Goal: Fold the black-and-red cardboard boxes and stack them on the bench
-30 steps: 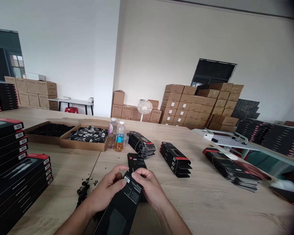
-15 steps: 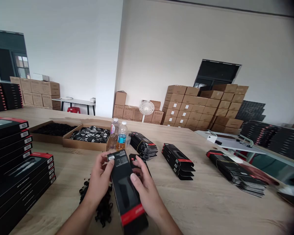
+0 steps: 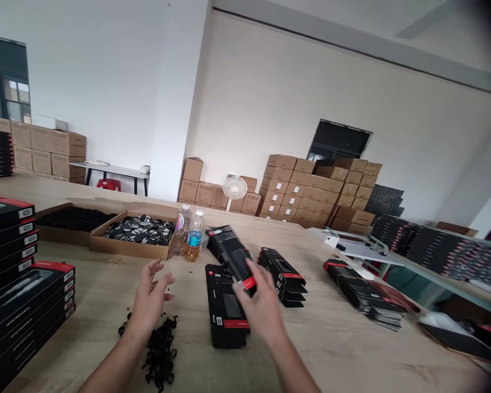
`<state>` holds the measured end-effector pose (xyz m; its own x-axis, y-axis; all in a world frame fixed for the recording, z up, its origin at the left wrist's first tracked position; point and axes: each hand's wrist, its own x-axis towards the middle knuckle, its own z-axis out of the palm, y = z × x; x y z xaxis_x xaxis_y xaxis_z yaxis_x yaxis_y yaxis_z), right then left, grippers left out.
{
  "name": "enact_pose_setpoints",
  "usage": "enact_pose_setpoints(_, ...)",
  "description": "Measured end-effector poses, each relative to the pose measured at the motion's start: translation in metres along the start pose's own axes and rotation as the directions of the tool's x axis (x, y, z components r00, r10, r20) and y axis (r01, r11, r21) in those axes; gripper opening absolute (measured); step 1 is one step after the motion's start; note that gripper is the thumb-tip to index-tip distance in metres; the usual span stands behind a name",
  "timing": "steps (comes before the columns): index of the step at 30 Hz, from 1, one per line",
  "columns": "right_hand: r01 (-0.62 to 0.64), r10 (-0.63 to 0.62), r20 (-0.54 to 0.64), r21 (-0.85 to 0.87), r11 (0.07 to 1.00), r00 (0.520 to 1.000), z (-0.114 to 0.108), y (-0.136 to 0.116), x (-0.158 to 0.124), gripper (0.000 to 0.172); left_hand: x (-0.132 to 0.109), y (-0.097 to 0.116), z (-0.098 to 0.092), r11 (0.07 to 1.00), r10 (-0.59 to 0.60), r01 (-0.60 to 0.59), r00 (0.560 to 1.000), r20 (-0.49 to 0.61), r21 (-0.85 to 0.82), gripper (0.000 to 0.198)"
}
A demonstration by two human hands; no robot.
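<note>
Head view: shows a wood-grain tabletop (image 3: 331,349), with stacked black retail boxes (image 3: 28,311) at left; holds a windowed black carton (image 3: 231,250) by its red-banded near end in the right hand (image 3: 264,303), beside flat-lying cartons (image 3: 227,305); opens the left hand (image 3: 149,289) wide, gripping nothing (fingers slightly curled), near piled small black pieces (image 3: 159,349).

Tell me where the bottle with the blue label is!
In the head view, the blue-labelled bottle stands on the table left of centre, just right of the other bottle and beyond the left hand.
</note>
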<state>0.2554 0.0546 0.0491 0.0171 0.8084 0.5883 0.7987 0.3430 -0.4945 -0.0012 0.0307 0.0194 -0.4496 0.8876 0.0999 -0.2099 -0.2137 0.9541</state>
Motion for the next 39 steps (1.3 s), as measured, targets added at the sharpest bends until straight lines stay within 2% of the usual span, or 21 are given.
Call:
enact_pose_setpoints(3,-0.224,0.217,-0.059,-0.198,0.954,0.974,-0.036,0.044,0.049,0.068,0.0,-0.005,0.002,1.0,0.009,-0.01,1.0,0.024,0.027,0.058)
enact_pose_setpoints(7,-0.404,0.421,-0.069,-0.457,0.793,0.904,-0.068,0.09,0.094,0.07,-0.001,-0.01,0.003,0.997,0.039,-0.044,0.997,0.065,0.065,0.056)
enact_pose_setpoints(10,-0.424,0.504,-0.003,-0.544,0.724,0.864,-0.067,0.11,0.101,0.069,-0.002,-0.011,0.003,0.993,0.042,-0.052,0.994,0.101,0.105,0.055)
enact_pose_setpoints(14,-0.414,0.52,0.042,-0.553,0.723,0.853,-0.054,0.121,0.094,0.068,-0.002,-0.012,0.001,0.991,0.049,-0.062,0.992,0.115,0.118,0.055)
enact_pose_setpoints(21,-0.409,0.522,0.049,-0.559,0.721,0.852,-0.048,0.124,0.092,0.071,0.0,-0.015,0.002,0.992,0.023,-0.039,0.991,0.135,0.121,0.051)
enact_pose_setpoints(30,-0.39,0.519,0.056,-0.591,0.706,0.853,-0.057,0.121,0.092,0.07,0.003,-0.024,0.0,0.979,0.014,-0.045,0.987,0.159,0.197,0.051)
enact_pose_setpoints(32,-0.357,0.459,-0.01,-0.642,0.678,0.888,-0.058,0.109,0.092,0.071,0.002,-0.024,0.001,0.979,0.014,-0.048,0.986,0.166,0.198,0.051)
enact_pose_setpoints(34,-0.254,0.325,-0.024,-0.679,0.689,0.945,-0.054,0.09,0.088,0.063,0.001,-0.022,0.001,0.978,0.023,-0.057,0.985,0.17,0.2,0.051)
enact_pose_setpoints(36,-0.133,0.26,0.108,-0.641,0.756,0.959,-0.043,0.068,0.077,0.051,0.0,-0.02,0.002,0.977,0.036,-0.071,0.984,0.176,0.2,0.05)
enact_pose_setpoints(37,-0.107,0.284,0.217,-0.588,0.802,0.934,-0.034,0.058,0.068,0.051,-0.001,-0.02,0.003,0.977,0.042,-0.079,0.983,0.18,0.2,0.05)
enact_pose_setpoints(39,-0.115,0.359,0.419,-0.504,0.856,0.834,-0.013,0.042,0.048,0.062,-0.002,-0.018,0.003,0.977,0.067,-0.096,0.986,0.155,0.19,0.048)
